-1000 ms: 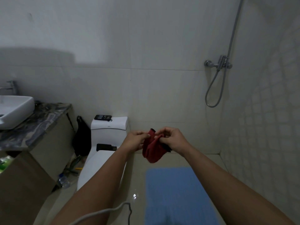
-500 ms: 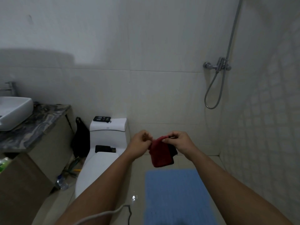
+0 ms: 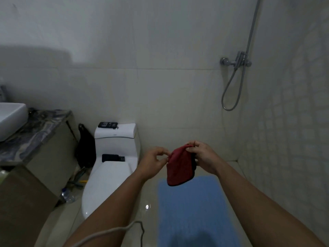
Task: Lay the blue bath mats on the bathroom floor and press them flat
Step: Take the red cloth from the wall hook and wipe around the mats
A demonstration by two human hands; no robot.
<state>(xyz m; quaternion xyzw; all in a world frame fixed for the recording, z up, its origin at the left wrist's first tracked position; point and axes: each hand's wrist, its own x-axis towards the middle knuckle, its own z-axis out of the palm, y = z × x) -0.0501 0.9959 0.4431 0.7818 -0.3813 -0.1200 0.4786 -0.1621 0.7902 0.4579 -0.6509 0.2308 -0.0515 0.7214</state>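
Both arms stretched out ahead, hands meeting at chest height over the bathroom floor [image 3: 124, 218]

Left hand [image 3: 153, 162]: fingers curled inward, thumb and forefinger tips closed together on the upper left edge of a red cloth [image 3: 179, 169], pinching it at about 9 o'clock of the fabric

Right hand [image 3: 203, 158]: fingers bent, thumb and forefinger nipping the cloth's top corner at about 1 o'clock, remaining fingers folded behind the fabric, where a dark inner layer or lining peeks out along the right edge

Cloth hanging limp between the two pinches, lower end rounded, dangling down toward 6 o'clock

Blue bath mat [image 3: 194, 211] spread flat on the floor directly below the hands, at 6 o'clock from the fingertips and well apart from them, untouched; the far short edge lying just under the cloth's hanging tip in the view, near end darkened by a shadow

At 9 o'clock of the mat, a white toilet [image 3: 108, 177], lid down, with a dark phone-like object [image 3: 107, 124] on the cistern top; further toward 9 o'clock a marbled counter [image 3: 33, 134] carrying a white basin [image 3: 10, 116]

At 1 o'clock on the wall, a shower mixer [image 3: 235, 61] with looped hose

A pale cable [image 3: 114, 232] trailing across the lower view by the left forearm
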